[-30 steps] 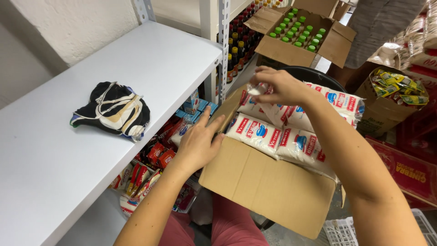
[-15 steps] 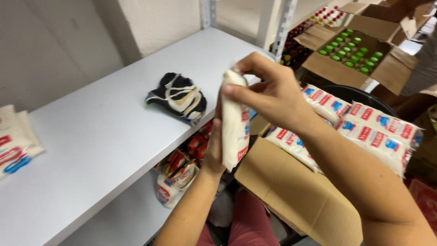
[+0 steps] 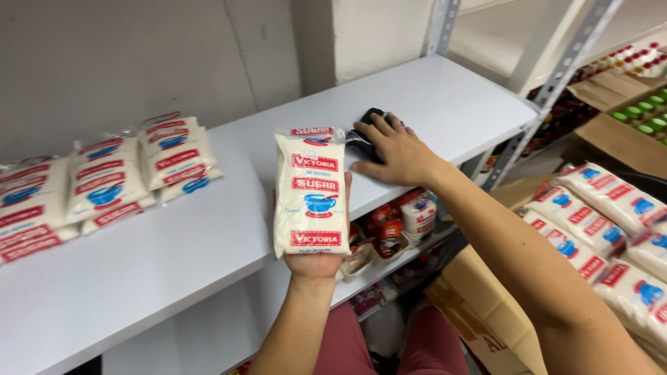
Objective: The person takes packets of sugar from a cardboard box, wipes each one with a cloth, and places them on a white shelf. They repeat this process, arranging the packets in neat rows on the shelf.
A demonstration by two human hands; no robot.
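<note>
L hand grips one white bag upright, fingers wrapped behind it, above the shelf edge. R hand lies flat on a dark cloth. Several bags already shelved well left of fingers; plenty left in box by R arm.

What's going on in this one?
A person stands at a white shelf. The left hand holds a white bag upright over the shelf edge. The right hand rests on a dark cloth lying on the shelf. More bags lie stacked at the shelf's left end, and others fill an open carton at lower right.
</note>
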